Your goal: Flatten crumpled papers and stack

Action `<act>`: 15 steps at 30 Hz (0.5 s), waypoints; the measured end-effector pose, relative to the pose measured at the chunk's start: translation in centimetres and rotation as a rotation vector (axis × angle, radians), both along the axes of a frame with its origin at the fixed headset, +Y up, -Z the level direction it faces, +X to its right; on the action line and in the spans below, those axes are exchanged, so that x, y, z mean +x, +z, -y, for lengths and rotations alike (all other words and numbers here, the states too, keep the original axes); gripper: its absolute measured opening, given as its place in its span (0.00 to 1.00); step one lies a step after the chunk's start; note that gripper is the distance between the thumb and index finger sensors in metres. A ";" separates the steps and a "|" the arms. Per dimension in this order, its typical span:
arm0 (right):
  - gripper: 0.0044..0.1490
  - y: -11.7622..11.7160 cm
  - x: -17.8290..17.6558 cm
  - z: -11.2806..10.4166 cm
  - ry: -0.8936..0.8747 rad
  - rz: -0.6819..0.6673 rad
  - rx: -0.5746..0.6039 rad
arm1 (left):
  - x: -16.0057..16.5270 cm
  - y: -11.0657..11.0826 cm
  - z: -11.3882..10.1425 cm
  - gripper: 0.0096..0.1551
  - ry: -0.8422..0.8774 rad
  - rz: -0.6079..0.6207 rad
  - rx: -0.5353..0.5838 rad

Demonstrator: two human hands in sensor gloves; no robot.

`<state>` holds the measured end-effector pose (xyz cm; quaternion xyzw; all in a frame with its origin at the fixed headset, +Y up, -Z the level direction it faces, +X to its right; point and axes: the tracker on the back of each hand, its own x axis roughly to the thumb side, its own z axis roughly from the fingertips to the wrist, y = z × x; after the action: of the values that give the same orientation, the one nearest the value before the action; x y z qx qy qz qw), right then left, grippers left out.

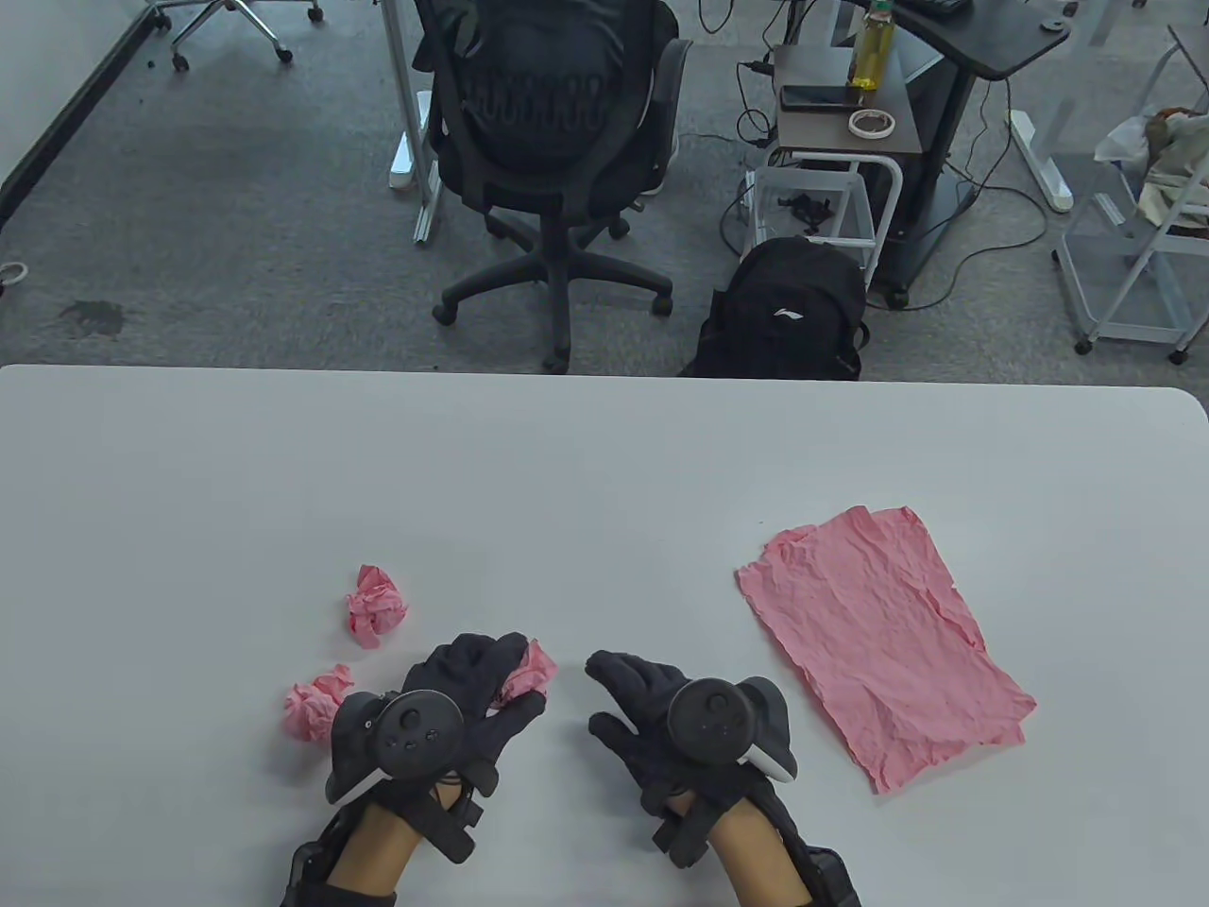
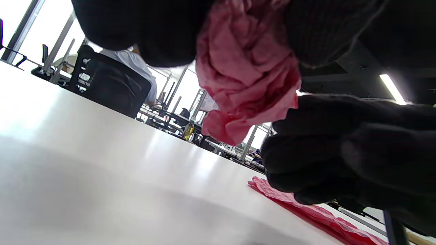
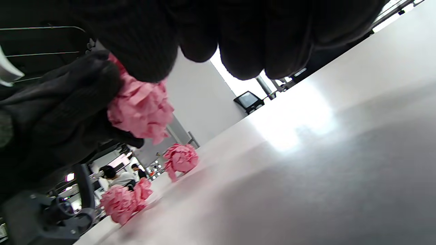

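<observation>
My left hand (image 1: 491, 685) grips a crumpled pink paper ball (image 1: 529, 673) just above the white table (image 1: 604, 472); the left wrist view shows the ball (image 2: 245, 75) held between its fingers. My right hand (image 1: 628, 694) hovers to the ball's right with fingers loosely spread, holding nothing. Two more pink balls lie on the table to the left, one (image 1: 376, 605) farther back and one (image 1: 316, 710) beside my left wrist. Both show in the right wrist view (image 3: 180, 159) (image 3: 124, 200). A stack of flattened pink sheets (image 1: 878, 638) lies at the right.
Beyond the table's far edge stand a black office chair (image 1: 557, 123), a black backpack (image 1: 789, 307) and a small cart (image 1: 841, 142) with a bottle. In the background of the wrist views, people sit at other desks.
</observation>
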<state>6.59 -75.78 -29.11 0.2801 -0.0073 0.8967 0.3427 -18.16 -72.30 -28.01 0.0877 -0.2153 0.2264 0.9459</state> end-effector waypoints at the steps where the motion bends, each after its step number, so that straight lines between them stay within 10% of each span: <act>1: 0.39 0.1 -0.4 0.0 -0.006 -0.024 0.008 | 0.2 0.0 0.1 0.40 0.003 0.009 -0.005; 15: 0.46 0.8 -0.5 -1.0 -0.184 0.027 0.132 | 1.2 0.5 -0.2 0.40 0.218 0.228 -0.048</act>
<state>6.05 -74.78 -28.32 0.2883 -0.0964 0.8626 0.4043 -16.92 -72.10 -27.49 0.0618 -0.3049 0.3413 0.8870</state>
